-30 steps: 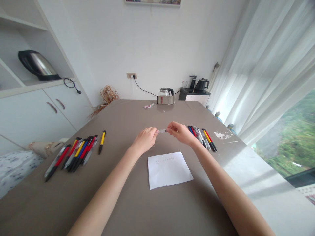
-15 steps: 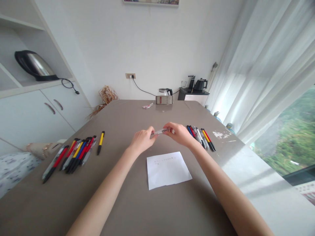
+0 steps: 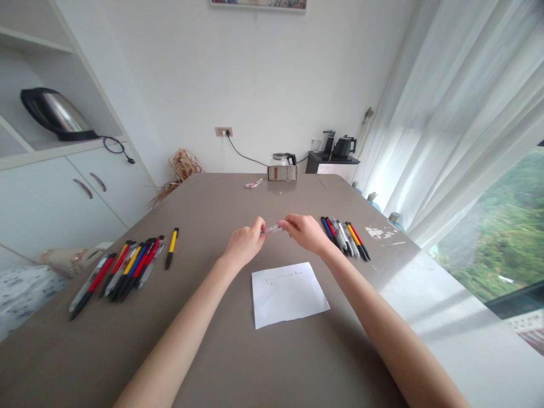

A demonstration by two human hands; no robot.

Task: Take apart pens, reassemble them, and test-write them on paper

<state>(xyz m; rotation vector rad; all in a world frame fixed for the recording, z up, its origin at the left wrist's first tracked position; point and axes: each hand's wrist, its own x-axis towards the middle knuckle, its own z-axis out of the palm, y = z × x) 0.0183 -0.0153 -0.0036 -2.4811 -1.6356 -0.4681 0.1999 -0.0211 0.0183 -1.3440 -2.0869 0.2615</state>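
Note:
Both my hands meet above the middle of the brown table (image 3: 238, 362). My left hand (image 3: 245, 242) and my right hand (image 3: 305, 231) are each closed on one end of a clear pen (image 3: 272, 229), which is held level between them. Just below the hands lies a white sheet of paper (image 3: 289, 293) with faint writing along its top. A row of several pens (image 3: 345, 237) lies right of my right hand. Far to the left lies another bunch of pens (image 3: 123, 268), with a single yellow-and-black pen (image 3: 171, 247) beside it.
At the table's far edge stand a small metal box (image 3: 282, 173) with a glass pot behind it and a small wrapper (image 3: 253, 183). White cupboards and a shelf with a kettle (image 3: 55, 113) fill the left. Curtains and a window are on the right.
More of the clear pen shows between the hands than a second ago, when only a short piece was visible. The hands stay close together; the view has shifted slightly.

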